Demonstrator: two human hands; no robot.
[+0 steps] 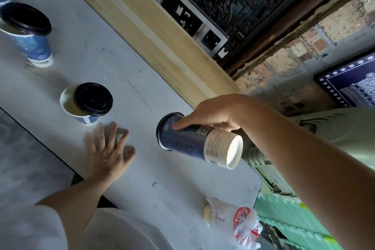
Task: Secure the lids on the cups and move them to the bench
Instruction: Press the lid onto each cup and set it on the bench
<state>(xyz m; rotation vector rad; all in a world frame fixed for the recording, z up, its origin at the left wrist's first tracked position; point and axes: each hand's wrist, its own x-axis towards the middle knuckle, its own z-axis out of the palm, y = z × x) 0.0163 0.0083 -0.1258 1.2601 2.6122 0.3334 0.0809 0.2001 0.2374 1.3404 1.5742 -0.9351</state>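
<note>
My right hand [213,115] grips a dark blue paper cup [192,144] with a black lid on it. The cup is tipped on its side above the table's right end, its white base pointing toward me. My left hand [110,148] rests flat on the grey table [105,63] with fingers spread, holding nothing. Just beyond it stands a blue cup [87,118] with a black lid [93,98] lying askew across its rim. Farther left, another blue cup [34,48] has a black lid [25,18] sitting loosely on top.
A pale wooden bench or beam [154,32] runs along the table's far edge. A plastic bag with a snack packet [237,221] lies at the near right corner. Green crates [288,217] stand below the table's right end. A brick wall and dark carved screen lie beyond.
</note>
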